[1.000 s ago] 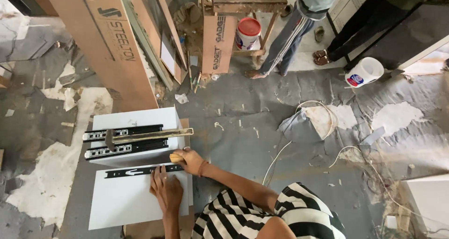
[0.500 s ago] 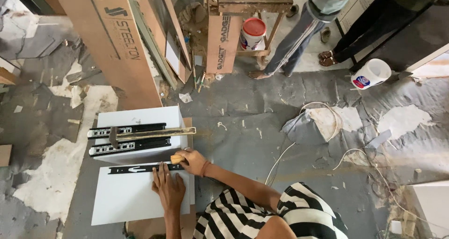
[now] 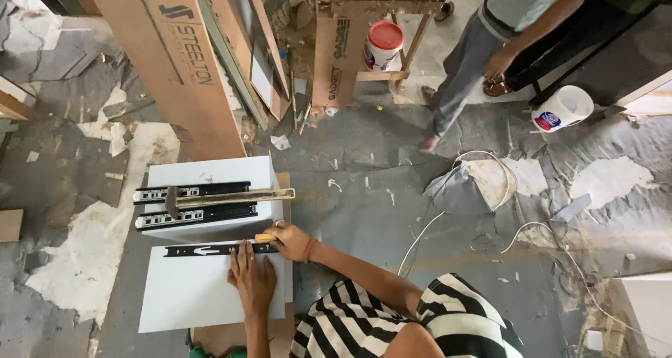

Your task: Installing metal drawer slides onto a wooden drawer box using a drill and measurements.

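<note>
— Head view, looking down: where are your hands?

— Both on the near white panel (image 3: 189, 295) on the floor. My left hand (image 3: 253, 282) lies flat, fingers spread, just below the black drawer slide (image 3: 217, 249) along the panel's far edge.

— And the right?

— My right hand (image 3: 288, 239) is closed around a small wooden-handled tool (image 3: 265, 238), at the slide's right end.

— What's beyond?

— A second white panel (image 3: 210, 172) carrying two more slides (image 3: 192, 205) and a hammer (image 3: 224, 196) lying across it.
</note>
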